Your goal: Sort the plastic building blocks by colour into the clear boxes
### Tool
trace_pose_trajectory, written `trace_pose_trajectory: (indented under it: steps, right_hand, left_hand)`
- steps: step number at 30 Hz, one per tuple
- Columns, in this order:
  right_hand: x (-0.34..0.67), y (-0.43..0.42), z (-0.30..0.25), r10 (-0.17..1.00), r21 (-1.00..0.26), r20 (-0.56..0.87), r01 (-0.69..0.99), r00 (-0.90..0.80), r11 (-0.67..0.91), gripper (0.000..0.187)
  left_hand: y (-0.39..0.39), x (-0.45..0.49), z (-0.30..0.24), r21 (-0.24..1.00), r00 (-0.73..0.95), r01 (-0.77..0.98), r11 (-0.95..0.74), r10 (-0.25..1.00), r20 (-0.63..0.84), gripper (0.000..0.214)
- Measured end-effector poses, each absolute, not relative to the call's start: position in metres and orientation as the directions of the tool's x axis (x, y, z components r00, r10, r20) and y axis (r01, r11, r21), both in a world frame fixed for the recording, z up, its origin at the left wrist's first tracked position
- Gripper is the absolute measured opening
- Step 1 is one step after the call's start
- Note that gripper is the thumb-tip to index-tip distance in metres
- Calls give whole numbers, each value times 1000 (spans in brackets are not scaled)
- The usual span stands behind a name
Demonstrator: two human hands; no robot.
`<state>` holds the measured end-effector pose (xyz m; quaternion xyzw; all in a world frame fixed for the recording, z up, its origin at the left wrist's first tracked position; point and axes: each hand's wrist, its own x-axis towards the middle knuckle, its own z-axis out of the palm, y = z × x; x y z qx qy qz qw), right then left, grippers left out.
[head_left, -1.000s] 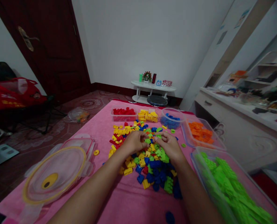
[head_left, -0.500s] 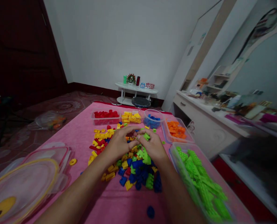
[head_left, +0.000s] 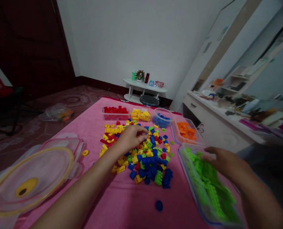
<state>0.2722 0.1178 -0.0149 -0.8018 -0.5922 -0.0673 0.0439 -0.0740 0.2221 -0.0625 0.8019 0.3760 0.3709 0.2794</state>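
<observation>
My left hand [head_left: 131,137] hovers over a mixed pile of toy building bricks [head_left: 151,152], its fingers half curled and the thumb apart from them. Nothing shows clearly between its fingertips. The pile holds yellow, red, blue and light green pieces. At the right, my right hand [head_left: 224,162] is over the clear plastic container [head_left: 190,194] of light green bricks [head_left: 209,183]. Its thumb and fingers are apart, slightly blurred, and the palm side is hidden. No brick can be seen in it.
Behind the pile stand clear containers of red bricks [head_left: 116,110], yellow bricks [head_left: 140,115], blue bricks [head_left: 161,120] and orange bricks [head_left: 186,130]. Container lids [head_left: 48,181] lie at the left on the pink cloth [head_left: 122,206]. A blue round piece [head_left: 158,205] lies near the front.
My right hand has left the pile and moved right to the green container. The green bricks it held are out of its grasp. My left hand stays over the pile; the view has shifted slightly.
</observation>
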Motion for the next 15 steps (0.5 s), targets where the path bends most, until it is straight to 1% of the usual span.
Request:
trace_pose_trajectory:
  steps: [2, 4, 5, 7, 9, 11, 13, 15]
  right_hand:
    - [249, 116, -15, 960, -1, 144, 970, 242, -245, 36]
    - [214, 120, -17, 977, -54, 146, 988, 153, -147, 29]
    - [196, 124, -19, 987, -67, 120, 993, 102, -95, 26]
    - [169, 133, -31, 997, -62, 54, 997, 51, -47, 24]
    - [155, 143, -48, 999, -38, -6, 998, 49, -49, 27]
    - [153, 151, -68, 994, 4, -66, 996, 86, -86, 34]
    - [157, 156, -85, 983, 48, -111, 989, 145, -141, 46]
    - [160, 157, -94, 973, 79, -119, 979, 198, -189, 57]
  left_hand:
    - [221, -71, -66, 714, 496, 391, -580, 787, 367, 24]
    - [216, -67, -66, 694, 553, 385, -608, 754, 354, 23]
    - [213, -65, -66, 679, 587, 376, -630, 729, 351, 23]
    - [203, -58, -66, 635, 670, 333, -697, 648, 361, 25]
    - [191, -49, -68, 562, 759, 262, -785, 527, 382, 32]
    - [180, -40, -75, 470, 831, 216, -856, 414, 371, 44]
    - [173, -34, -86, 397, 872, 230, -889, 369, 321, 61]
    - [171, -32, -95, 350, 890, 271, -897, 372, 264, 76]
